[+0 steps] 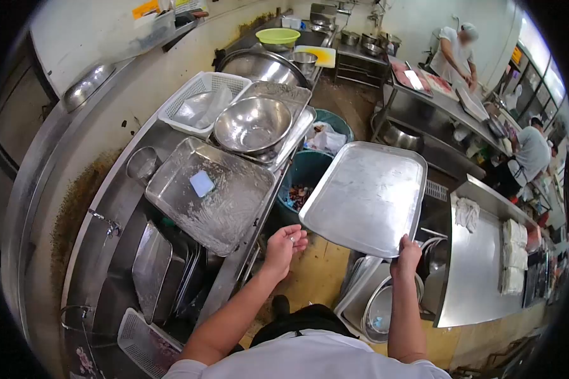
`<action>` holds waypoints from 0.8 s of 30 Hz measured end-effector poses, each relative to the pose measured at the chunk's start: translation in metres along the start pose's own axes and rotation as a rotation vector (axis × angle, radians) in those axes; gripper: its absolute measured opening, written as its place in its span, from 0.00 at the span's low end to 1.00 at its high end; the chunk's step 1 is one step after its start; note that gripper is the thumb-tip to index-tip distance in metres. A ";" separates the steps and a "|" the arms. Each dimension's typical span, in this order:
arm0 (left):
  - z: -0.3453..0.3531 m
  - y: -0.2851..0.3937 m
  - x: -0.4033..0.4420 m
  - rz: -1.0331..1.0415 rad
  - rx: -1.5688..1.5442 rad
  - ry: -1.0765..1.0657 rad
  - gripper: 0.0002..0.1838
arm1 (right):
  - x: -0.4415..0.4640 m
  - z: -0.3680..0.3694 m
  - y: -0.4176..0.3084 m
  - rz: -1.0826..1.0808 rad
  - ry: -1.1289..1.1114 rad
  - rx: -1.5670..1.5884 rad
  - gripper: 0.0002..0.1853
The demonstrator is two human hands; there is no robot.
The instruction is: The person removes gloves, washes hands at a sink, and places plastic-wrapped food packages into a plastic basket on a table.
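Observation:
My right hand (pixel 406 256) grips the near right corner of a flat metal tray (pixel 367 196), which is held out in front of me above the floor. Near the tray's left near corner, my left hand (pixel 284 249) is apart from it, with its fingers curled together; whether it holds anything small cannot be made out. To the left, a deep, wet-looking metal pan (pixel 234 205) rests tilted on the sink counter with a light blue sponge (pixel 201 184) in it. Behind that pan sits a round steel bowl (pixel 253 124) on another pan.
A white basket (pixel 171 117) stands on the left counter; metal trays (pixel 152 268) lean in the sink (pixel 117 271). A green bin (pixel 311 165) holds scraps. Steel table (pixel 474 265) at right carries cloths. Two people (pixel 452 57) (pixel 530 151) work at the back right.

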State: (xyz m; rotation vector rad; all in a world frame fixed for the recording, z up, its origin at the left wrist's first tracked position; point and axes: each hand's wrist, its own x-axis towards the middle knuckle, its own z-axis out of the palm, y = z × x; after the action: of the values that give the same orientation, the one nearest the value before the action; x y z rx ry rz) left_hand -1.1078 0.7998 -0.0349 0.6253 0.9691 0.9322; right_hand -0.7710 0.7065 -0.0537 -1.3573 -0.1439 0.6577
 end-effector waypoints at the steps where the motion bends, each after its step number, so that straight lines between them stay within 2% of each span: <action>1: 0.005 0.010 0.009 -0.011 -0.068 0.006 0.16 | 0.000 0.019 -0.003 0.004 -0.014 0.033 0.08; 6: 0.020 0.032 0.079 0.059 -0.410 -0.007 0.20 | 0.030 0.082 -0.002 -0.015 -0.087 0.032 0.08; 9: 0.037 0.052 0.140 0.008 -0.606 0.151 0.23 | 0.057 0.119 -0.001 -0.019 -0.114 0.051 0.09; 10: 0.037 0.056 0.162 0.004 -0.699 0.136 0.27 | 0.070 0.127 0.001 -0.019 -0.143 0.014 0.11; 13: 0.048 0.071 0.220 0.076 -0.719 0.221 0.31 | 0.108 0.156 0.006 -0.046 -0.194 -0.118 0.12; 18: 0.062 0.097 0.269 0.124 -0.875 0.455 0.34 | 0.162 0.187 0.020 0.078 -0.269 -0.041 0.11; 21: 0.064 0.096 0.284 0.121 -0.979 0.551 0.30 | 0.182 0.197 0.025 0.128 -0.353 -0.066 0.11; 22: 0.067 0.097 0.285 0.139 -0.992 0.591 0.19 | 0.188 0.198 0.030 0.132 -0.374 -0.089 0.11; 24: 0.073 0.103 0.287 0.189 -0.984 0.551 0.13 | 0.197 0.202 0.040 0.138 -0.416 -0.135 0.12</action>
State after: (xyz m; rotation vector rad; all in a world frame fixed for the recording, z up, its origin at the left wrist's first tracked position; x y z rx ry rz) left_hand -1.0097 1.0978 -0.0377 -0.4058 0.7891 1.6298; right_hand -0.7187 0.9831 -0.0977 -1.3522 -0.4380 1.0585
